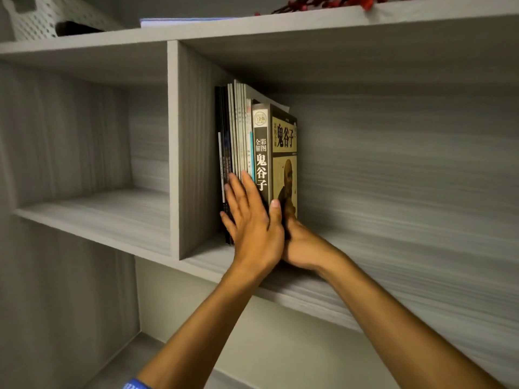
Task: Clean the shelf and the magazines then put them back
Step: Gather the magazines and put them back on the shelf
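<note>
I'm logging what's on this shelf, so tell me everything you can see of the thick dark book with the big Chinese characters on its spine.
The thick dark book stands upright at the right end of the row of magazines, in the shelf compartment right of the divider. Its dark spine carries large pale characters and a round emblem; the tan cover shows black characters and a figure. The left hand lies flat on the spines, and the right hand presses its cover.

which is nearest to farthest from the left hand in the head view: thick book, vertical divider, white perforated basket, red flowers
1. thick book: touching the left hand, whose fingers press the spines.
2. vertical divider: just left of the magazines.
3 and 4. white perforated basket, top shelf left, and red flowers, top right: both far, too close to call.
</note>
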Tool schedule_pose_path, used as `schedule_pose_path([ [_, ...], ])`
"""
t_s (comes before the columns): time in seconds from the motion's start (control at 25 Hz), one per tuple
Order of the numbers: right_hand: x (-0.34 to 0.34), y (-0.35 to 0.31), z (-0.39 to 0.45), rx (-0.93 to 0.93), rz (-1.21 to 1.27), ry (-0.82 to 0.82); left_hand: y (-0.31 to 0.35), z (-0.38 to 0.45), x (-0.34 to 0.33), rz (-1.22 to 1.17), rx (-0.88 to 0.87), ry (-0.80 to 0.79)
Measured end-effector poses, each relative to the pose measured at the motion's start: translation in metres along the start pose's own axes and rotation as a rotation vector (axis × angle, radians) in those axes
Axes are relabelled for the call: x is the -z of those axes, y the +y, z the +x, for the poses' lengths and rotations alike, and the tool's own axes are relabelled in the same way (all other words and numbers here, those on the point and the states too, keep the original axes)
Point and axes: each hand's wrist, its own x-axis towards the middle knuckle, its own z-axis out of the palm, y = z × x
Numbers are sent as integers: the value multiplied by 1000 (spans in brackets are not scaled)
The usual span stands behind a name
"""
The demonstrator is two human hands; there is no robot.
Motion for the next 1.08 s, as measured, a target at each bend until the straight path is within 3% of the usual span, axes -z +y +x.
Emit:
schedule_pose_path([
  [0.16,7,12,21,-136,-29,18,-22,7,12,341,-117,-5],
  [0.28,10,18,27,-126,-38,96,-32,13,15,464,-161,-13],
  [0.52,2,14,14,-89,-231,198,-47,16,31,354,-303,-64],
  [0.68,0,6,8,-147,-447,229,-45,15,36,298,-275,-102],
  [0.8,2,1,-8,-169,-473,146,-42,4,43,63,-57,-174],
  [0.92,5,-8,-22,-166,-450,75,-46,-2,45,142,85,-237],
  [1.08,4,-25,-49,-193,-464,-2,-40,-7,50,249,69,-181],
])
